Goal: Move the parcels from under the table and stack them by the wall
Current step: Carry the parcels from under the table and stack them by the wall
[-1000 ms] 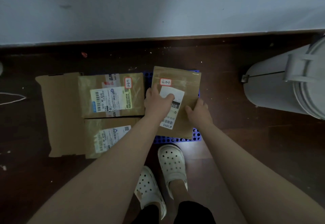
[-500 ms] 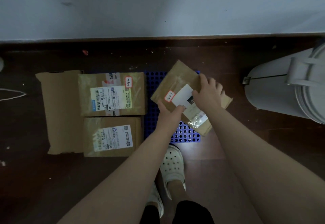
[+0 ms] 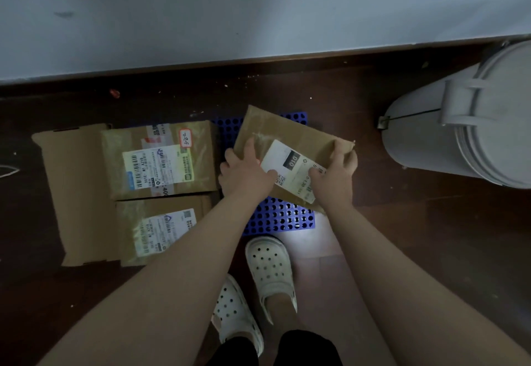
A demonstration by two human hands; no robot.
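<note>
To the left, a flat cardboard sheet lies on the floor. Two taped parcels sit partly on it, edge to edge: the far parcel and the near parcel, both a little short of the wall. Just right of them is a blue perforated mat. The third parcel sits skewed over it, one corner pointing toward the wall. The left hand grips the parcel's left edge, fingers curled over the top, and the right hand clasps the right edge near the corner. I cannot tell whether the parcel is lifted or resting on the mat. To place it well, I'd turn it until its edges run parallel to its neighbours. Then I'd lower it flat, snug beside the far parcel. The right arm should stay clear of the grey bin at the right.
</note>
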